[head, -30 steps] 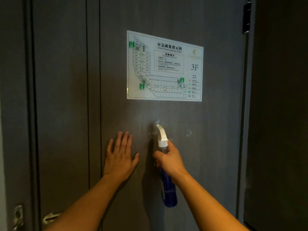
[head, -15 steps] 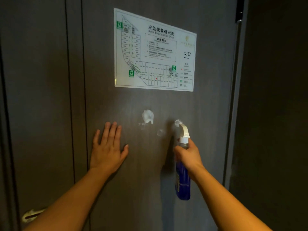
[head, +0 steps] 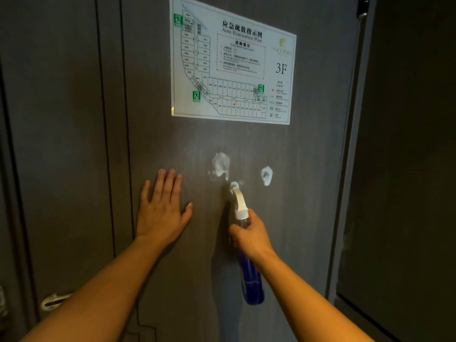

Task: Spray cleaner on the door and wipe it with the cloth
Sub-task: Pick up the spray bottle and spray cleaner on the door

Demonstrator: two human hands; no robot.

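Note:
A dark grey door (head: 308, 218) fills the view. My right hand (head: 251, 236) grips a spray bottle (head: 249, 275) of blue liquid, its white nozzle close to the door. Two white foam blobs cling to the door: a larger one (head: 221, 164) just above the nozzle and a smaller one (head: 266, 175) to its right. A third small dab sits at the nozzle tip. My left hand (head: 161, 211) lies flat on the door, fingers spread, left of the bottle. No cloth is in view.
A white evacuation plan sign (head: 232, 60) is fixed on the door above the foam. A metal door handle (head: 53, 302) shows at the lower left. The door's hinge edge and a dark wall (head: 407, 169) stand at the right.
The bottle has moved back left and sits between the two blobs. A second foam blob now shows on the right. The left hand has stayed flat on the door.

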